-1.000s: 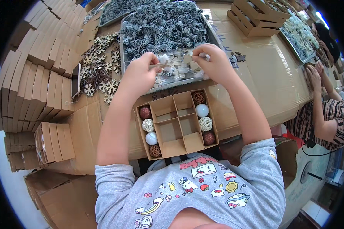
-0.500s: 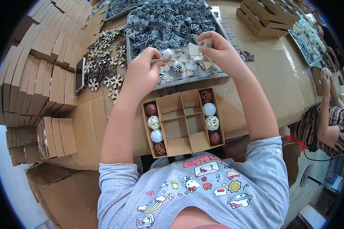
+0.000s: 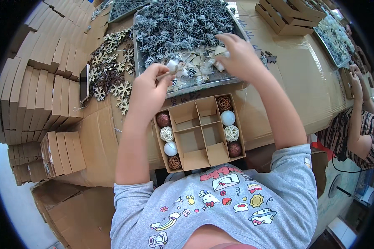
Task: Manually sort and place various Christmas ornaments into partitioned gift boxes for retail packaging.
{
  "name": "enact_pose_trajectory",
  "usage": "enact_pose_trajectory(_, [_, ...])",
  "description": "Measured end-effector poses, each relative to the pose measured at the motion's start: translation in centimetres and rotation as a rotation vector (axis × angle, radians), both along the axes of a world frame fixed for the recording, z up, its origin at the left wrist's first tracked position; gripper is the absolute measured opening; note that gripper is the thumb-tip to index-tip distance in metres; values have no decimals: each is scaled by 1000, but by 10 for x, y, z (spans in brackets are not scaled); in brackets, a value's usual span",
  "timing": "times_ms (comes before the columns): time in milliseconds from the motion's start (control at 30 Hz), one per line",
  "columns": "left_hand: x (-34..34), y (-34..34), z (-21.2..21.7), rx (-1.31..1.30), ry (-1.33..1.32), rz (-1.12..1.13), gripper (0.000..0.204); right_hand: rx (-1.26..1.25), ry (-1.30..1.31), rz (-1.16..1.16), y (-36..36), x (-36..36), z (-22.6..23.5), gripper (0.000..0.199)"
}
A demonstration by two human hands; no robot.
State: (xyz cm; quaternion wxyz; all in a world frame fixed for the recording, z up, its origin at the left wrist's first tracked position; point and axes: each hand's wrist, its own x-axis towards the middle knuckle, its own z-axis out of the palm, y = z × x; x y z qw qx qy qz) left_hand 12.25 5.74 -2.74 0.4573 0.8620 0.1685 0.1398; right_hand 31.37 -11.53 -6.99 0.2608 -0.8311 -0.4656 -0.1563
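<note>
My left hand (image 3: 147, 91) is closed in a pinch on a small ornament with a white fluffy tuft (image 3: 172, 65) and a thin wooden-looking part. It hovers at the near left corner of a metal tray (image 3: 195, 87). My right hand (image 3: 242, 58) reaches over the tray's near right part, index finger stretched out and thumb apart, close to pale wooden pieces and white tufts (image 3: 203, 62). Frosted pine cones (image 3: 183, 25) fill the rest of the tray. Below my hands sits a divided cardboard box (image 3: 190, 141) with balls in its two side columns: brown glittery, white, and woven ones.
Wooden snowflakes (image 3: 122, 88) lie left of the tray, with a phone (image 3: 84, 83) leaning against stacked cardboard boxes (image 3: 33, 91). Wooden crates (image 3: 289, 18) stand at the far right. Another person's hands (image 3: 356, 85) work at the right edge, near a second tray (image 3: 334, 45).
My left hand has moved slightly left and nearer, keeping the tufted ornament. My right hand's fingers have spread from their pinch, and the pale piece in them no longer shows there.
</note>
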Motion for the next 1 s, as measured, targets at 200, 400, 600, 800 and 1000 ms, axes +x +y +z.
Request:
enact_pose_trajectory(200, [-23, -25, 11, 54, 0, -46, 8, 176, 430, 478, 5, -76, 39, 40])
enact_pose_trajectory(400, [-53, -28, 11, 37, -14, -73, 10, 439, 330, 429, -3, -88, 40, 20])
enact_pose_trajectory(600, [-74, -30, 20, 6, 21, -317, 14, 520, 229, 447, -9, -110, 52, 16])
enact_pose_trajectory(800, [-80, -43, 4, -325, -554, -325, 19, 636, 1287, 463, 0, -160, 52, 12])
enact_pose_trajectory(1000, [-81, -48, -11, -514, -836, -424, 15, 567, 1374, 604, -2, -182, 58, 8])
